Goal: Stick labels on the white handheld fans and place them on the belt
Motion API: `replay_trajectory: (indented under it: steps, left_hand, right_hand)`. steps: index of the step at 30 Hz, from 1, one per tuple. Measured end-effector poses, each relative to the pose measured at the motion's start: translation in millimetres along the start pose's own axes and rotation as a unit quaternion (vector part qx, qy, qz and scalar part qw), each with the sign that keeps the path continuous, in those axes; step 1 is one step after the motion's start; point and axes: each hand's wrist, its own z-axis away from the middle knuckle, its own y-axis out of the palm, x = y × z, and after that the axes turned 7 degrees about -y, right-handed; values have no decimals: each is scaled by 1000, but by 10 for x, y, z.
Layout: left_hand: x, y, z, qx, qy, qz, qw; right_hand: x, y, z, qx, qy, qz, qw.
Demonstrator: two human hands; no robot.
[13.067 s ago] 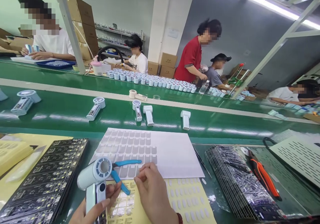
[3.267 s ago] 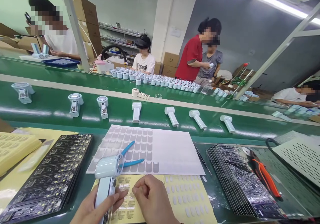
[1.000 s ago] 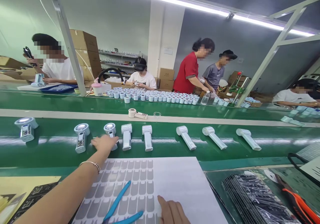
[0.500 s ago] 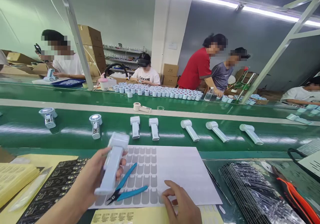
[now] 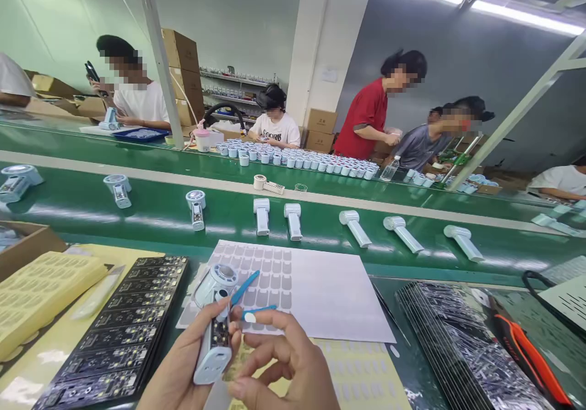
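Note:
My left hand (image 5: 183,358) is wrapped round a light blue handheld fan (image 5: 213,355), its round head pointing away from me. The handle faces up, uncovered, showing a circuit board inside. Close at its right, my right hand (image 5: 286,364) has bent fingers, with a small white oval piece (image 5: 249,317) on the index fingertip. Under the thumb is a greyish flat strip, partly hidden. Behind the fan, blue-handled cutters (image 5: 247,285) lie on a white sheet of grey stickers (image 5: 274,269), their jaws hidden.
Circuit board panels (image 5: 123,318) lie left, beside yellow sticker sheets (image 5: 50,294). At right are a stack of metallic-looking parts (image 5: 458,343), orange-black pliers (image 5: 526,349) and tweezers (image 5: 389,309). More fans (image 5: 354,228) rest along the green belt (image 5: 320,239). Co-workers sit and stand beyond.
My left hand has turned the fan so its open, circuit-board side shows. My right hand has moved left to the fan, a white oval now visible on its fingertip. The view has shifted left.

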Motion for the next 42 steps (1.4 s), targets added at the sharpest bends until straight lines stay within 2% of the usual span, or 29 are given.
replay_trajectory:
  steps: [5,11,15,20,26,29,33,34,36,39,40,42]
  left_hand:
    - [22,-33,42,16,-22,5,1000]
    - [41,-25,61,16,0,22,1000]
    - [53,-43,68,33,16,22,999]
    - [57,9,119,16,17,29,999]
    - [59,-29,66,36,20,33,999]
    - [73,-33,77,41,12,39,998]
    - [109,51,189,22,8,57,998]
    - [116,75,220,7,4,60,998]
    - [122,95,265,-22,-11,54,998]
    - [109,1,251,-12,-14,19,1000]
    - [101,-70,219,-8,0,-2,1000]
    - [88,-254,121,-5,26,-50,998]
  right_hand:
    - [134,88,-46,5,23,51,998]
    - [224,155,-58,-6,45,85,995]
    - [228,177,-64,-5,40,82,996]
    - [211,182,-79,-7,32,83,996]
    - [178,192,-78,-11,26,98,995]
    - [114,218,-48,-21,-4,129,991]
    - [40,251,-17,-45,-96,183,977]
    - [29,247,-19,-50,-102,181,977]
    - [5,208,-33,-46,-69,134,988]
    - [-79,71,-47,-17,-11,11,1000]
    - [-125,10,-43,-15,-14,-2,1000]
    - [-238,-112,-16,-21,-41,41,998]
